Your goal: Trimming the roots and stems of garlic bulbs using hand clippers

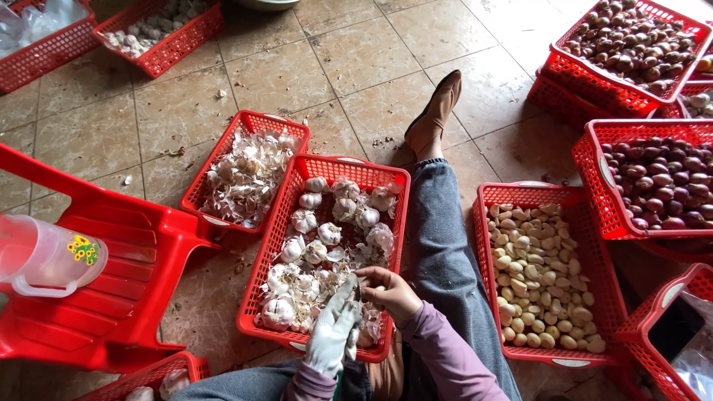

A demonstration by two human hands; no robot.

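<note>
My left hand [332, 333], in a white work glove, is closed around a garlic piece above the near end of a red basket [256, 293] of whole garlic bulbs [316, 238]. My bare right hand [390, 291] pinches at the same piece, fingertips touching the glove; a small dark blade seems to sit between them, though it is hard to tell. Loose papery skins lie in the basket under both hands. My outstretched leg in jeans [445, 245] runs along the basket's right side.
A red basket of garlic skins [245, 174] sits left of the bulbs; a basket of peeled cloves [538, 278] lies right of my leg. Baskets of shallots [657, 182] stand at right. A red plastic stool [111, 282] holds a clear jug [44, 256].
</note>
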